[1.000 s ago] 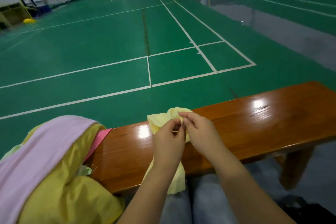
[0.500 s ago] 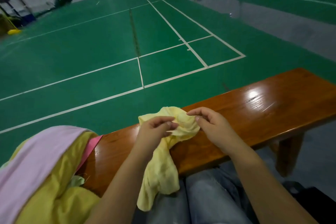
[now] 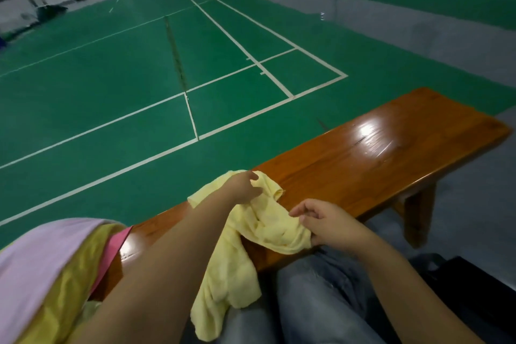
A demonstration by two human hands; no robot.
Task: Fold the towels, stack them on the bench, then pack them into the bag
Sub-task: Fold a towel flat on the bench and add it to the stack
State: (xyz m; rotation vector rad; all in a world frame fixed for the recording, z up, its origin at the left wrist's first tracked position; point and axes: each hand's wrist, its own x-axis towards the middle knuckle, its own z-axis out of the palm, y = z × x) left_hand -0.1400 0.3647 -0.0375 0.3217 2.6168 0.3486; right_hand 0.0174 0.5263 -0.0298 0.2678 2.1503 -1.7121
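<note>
Draping over the person's grey-jeaned lap [image 3: 315, 301], the pale yellow cloth towel [image 3: 231, 268] runs up onto the near edge of the glossy brown wooden bench [image 3: 377, 159]. The right hand [image 3: 332, 225] pinches its nearer bunched edge, fingers curled. Farther on, the left hand [image 3: 243, 186] grips the towel's far corner on the bench top. A heap of pink and mustard-yellow towels [image 3: 47, 271] sits at the left. Beyond lies the green court floor [image 3: 111, 78].

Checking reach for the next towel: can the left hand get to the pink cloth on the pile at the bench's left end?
Probably yes: left hand grips the pale yellow towel, but nothing blocks the pink cloth.
</note>
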